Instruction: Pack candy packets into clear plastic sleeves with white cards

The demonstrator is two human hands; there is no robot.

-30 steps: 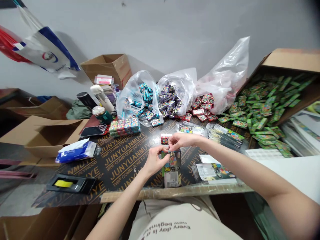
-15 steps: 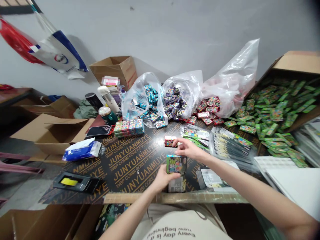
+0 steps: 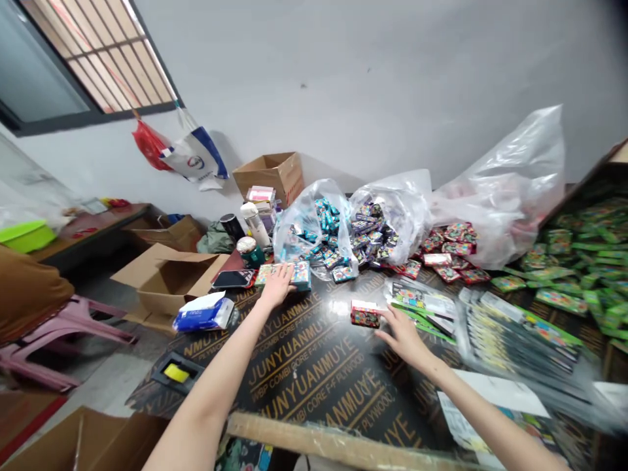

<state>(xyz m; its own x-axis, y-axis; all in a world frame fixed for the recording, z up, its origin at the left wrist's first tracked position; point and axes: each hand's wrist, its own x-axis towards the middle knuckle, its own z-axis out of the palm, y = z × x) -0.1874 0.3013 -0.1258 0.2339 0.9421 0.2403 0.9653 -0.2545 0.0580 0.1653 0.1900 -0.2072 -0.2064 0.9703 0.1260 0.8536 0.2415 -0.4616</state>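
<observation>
My left hand point(image 3: 278, 285) lies over the stack of small printed boxes point(image 3: 301, 275) at the back of the table, fingers spread across their top. Whether it grips one of them is hidden by the hand. Nearer the middle stands a small red box point(image 3: 364, 314) with a white top. My right hand point(image 3: 403, 332) is beside it, thumb and fingers apart, the index fingertip at the box's right edge. Flat printed packets point(image 3: 424, 304) in clear plastic lie just beyond the right hand.
Clear bags of blue boxes point(image 3: 326, 219), purple boxes point(image 3: 367, 229) and red boxes point(image 3: 454, 245) line the wall. Many green boxes point(image 3: 583, 261) are heaped at right. A phone point(image 3: 234, 279), blue packet point(image 3: 203, 312), tape dispenser point(image 3: 176, 373) and open carton point(image 3: 171, 281) are at left.
My left hand has moved from the near edge to the box stack; the green-and-black box it held no longer shows there. My right hand stays by the red box. The view has turned left.
</observation>
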